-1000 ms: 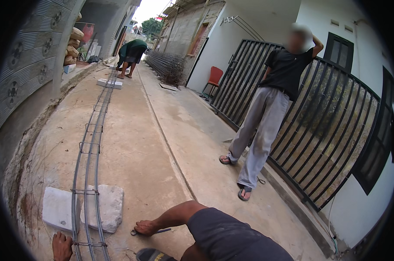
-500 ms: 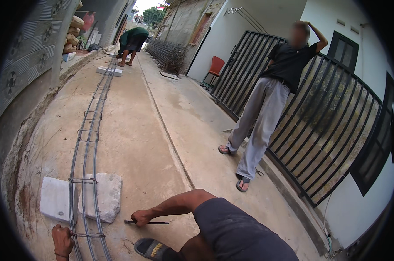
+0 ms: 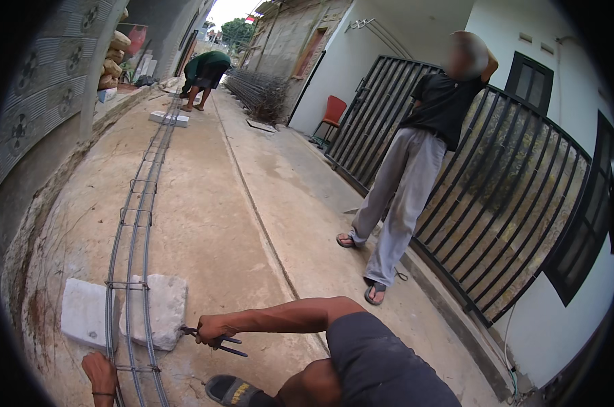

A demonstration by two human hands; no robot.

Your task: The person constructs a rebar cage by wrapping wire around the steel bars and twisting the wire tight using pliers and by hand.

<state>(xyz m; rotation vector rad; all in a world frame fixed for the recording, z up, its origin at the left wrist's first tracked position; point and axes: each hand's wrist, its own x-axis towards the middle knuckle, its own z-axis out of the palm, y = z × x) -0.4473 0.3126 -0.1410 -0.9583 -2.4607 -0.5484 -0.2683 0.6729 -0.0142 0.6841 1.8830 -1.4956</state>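
Observation:
A long steel rebar cage (image 3: 141, 237) of thin bars and square stirrups runs away from me along the concrete. Its near part rests over two white blocks, a left one (image 3: 84, 312) and a right one (image 3: 166, 305). At the lower left, my left hand (image 3: 99, 373) is closed on the cage's outer bar beside the nearest stirrup (image 3: 136, 368). My right hand (image 3: 212, 330) grips a pair of dark pincers (image 3: 231, 350). Their jaws point left at the right block's edge, and the two handles stand apart behind my fist.
Farther along the cage a person (image 3: 204, 71) bends over it, near another white block (image 3: 168, 119). Someone in sandals (image 3: 415, 156) stands at right before a black gate (image 3: 497, 197). A patterned wall (image 3: 39, 102) lines the left; a rebar stack (image 3: 256, 88) and red chair (image 3: 332, 112) lie beyond.
My right hand has lifted the pincers off the ground and swung their jaws toward the cage; their handles now show spread apart. My left hand stays at the outer bar.

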